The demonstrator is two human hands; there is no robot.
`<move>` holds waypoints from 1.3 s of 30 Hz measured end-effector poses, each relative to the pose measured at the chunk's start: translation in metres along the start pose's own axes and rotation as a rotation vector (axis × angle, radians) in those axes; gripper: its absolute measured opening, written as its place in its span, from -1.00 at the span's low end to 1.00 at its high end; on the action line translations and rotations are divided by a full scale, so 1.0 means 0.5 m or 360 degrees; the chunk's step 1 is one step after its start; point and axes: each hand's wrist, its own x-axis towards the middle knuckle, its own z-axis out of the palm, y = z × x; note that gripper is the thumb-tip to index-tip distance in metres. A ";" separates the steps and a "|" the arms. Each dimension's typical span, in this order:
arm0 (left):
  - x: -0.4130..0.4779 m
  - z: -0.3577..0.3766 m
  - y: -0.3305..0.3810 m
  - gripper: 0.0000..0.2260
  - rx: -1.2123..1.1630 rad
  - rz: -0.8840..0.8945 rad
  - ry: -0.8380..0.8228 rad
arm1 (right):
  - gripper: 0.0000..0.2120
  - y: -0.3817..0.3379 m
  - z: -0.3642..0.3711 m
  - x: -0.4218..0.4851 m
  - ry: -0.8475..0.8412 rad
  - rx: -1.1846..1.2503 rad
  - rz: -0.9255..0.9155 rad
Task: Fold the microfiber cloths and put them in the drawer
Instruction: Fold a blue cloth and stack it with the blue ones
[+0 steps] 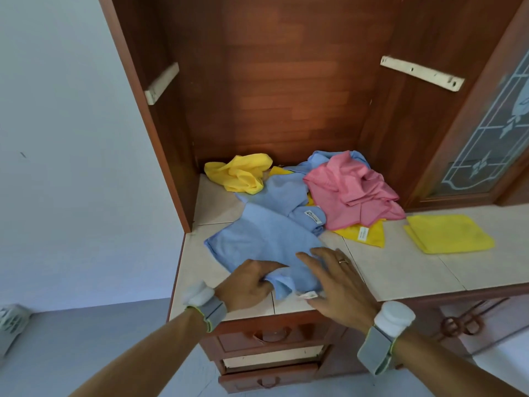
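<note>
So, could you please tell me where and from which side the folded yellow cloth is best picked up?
Probably pinch the folded yellow cloth at its near left edge, where the stacked layers show, coming from the front. It lies flat on the tiled counter, apart from the pile of loose cloths, so that edge is free and pinching all layers should keep the fold.

The pink cloth (352, 187) covers most of a yellow cloth (372, 239) beneath it. Print on the label (312, 216) of a blue cloth (294, 216) is too small to read. The glass door (492, 133) is cut off at the right edge.
</note>
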 end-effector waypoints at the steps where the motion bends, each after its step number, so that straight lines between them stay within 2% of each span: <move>1: -0.014 -0.011 -0.005 -0.53 -0.0111 -0.0036 -0.0008 | -0.35 0.006 0.004 0.006 -0.0018 -0.0024 0.0006; 4: -0.048 -0.047 -0.013 -0.56 -0.0257 -0.0162 -0.0051 | -0.53 0.016 0.000 0.025 -0.0115 -0.0098 -0.0078; 7: -0.080 -0.071 -0.026 -0.61 -0.0302 -0.0202 -0.0145 | -0.65 0.001 -0.034 0.039 -0.0339 -0.0064 -0.0105; 10: -0.109 -0.103 -0.029 -0.68 -0.0434 -0.0324 -0.0217 | -0.88 -0.027 -0.077 0.045 -0.0699 0.0258 -0.0055; 12: -0.126 -0.125 -0.029 -0.79 -0.0514 -0.0391 -0.0299 | -0.83 -0.039 -0.100 0.054 -0.0805 0.0455 -0.0037; 13: -0.135 -0.134 -0.028 -0.72 -0.0511 -0.0445 -0.0284 | -0.83 -0.042 -0.109 0.060 -0.0847 0.0570 -0.0015; 14: -0.146 -0.144 -0.033 -0.51 -0.0512 -0.0595 -0.0223 | -0.87 -0.047 -0.116 0.066 -0.0867 0.0747 0.0040; 15: -0.153 -0.151 -0.036 -0.28 -0.0565 -0.0806 -0.0125 | -0.91 -0.050 -0.120 0.072 -0.0846 0.0987 0.0121; 16: -0.157 -0.152 -0.044 -0.14 -0.0663 -0.0995 -0.0046 | -0.93 -0.049 -0.116 0.080 -0.0788 0.1238 0.0231; 17: -0.157 -0.149 -0.042 -0.14 -0.0805 -0.1082 -0.0008 | -0.90 -0.046 -0.100 0.090 -0.0674 0.1467 0.0367; 18: -0.152 -0.145 -0.039 -0.28 -0.0898 -0.1091 0.0024 | -0.84 -0.043 -0.081 0.101 -0.0509 0.1598 0.0494; 19: -0.143 -0.138 -0.033 -0.46 -0.0885 -0.1084 0.0109 | -0.70 -0.044 -0.062 0.112 -0.0323 0.1600 0.0587; 20: -0.131 -0.131 -0.033 -0.52 -0.0789 -0.1074 0.0254 | -0.56 -0.047 -0.042 0.123 -0.0172 0.1524 0.0639; 21: -0.118 -0.123 -0.035 -0.47 -0.0711 -0.1060 0.0414 | -0.52 -0.051 -0.021 0.134 -0.0061 0.1405 0.0674; 23: -0.095 -0.106 -0.044 -0.40 -0.0574 -0.1006 0.0686 | -0.64 -0.070 0.015 0.154 0.0067 0.1126 0.0760; 25: -0.074 -0.085 -0.057 -0.51 -0.0249 -0.1002 0.0870 | -0.76 -0.090 0.032 0.171 0.0130 0.0829 0.0757; 27: -0.060 -0.072 -0.064 -0.62 0.0159 -0.1053 0.0990 | -0.71 -0.100 0.047 0.187 0.0095 0.0537 0.0713; 29: -0.053 -0.059 -0.065 -0.62 0.0435 -0.1088 0.0993 | -0.67 -0.097 0.056 0.198 0.0043 0.0317 0.0698; 33: -0.046 -0.055 -0.084 -0.54 0.0690 -0.1298 0.0807 | -0.67 -0.089 0.062 0.209 -0.0089 0.0043 0.0594; 37: -0.030 -0.063 -0.079 -0.54 0.0915 -0.1385 0.0707 | -0.63 -0.084 0.074 0.208 -0.0088 0.0028 0.0663; 39: -0.026 -0.062 -0.074 -0.63 0.0952 -0.1377 0.0696 | -0.61 -0.086 0.078 0.210 -0.0047 -0.0015 0.0686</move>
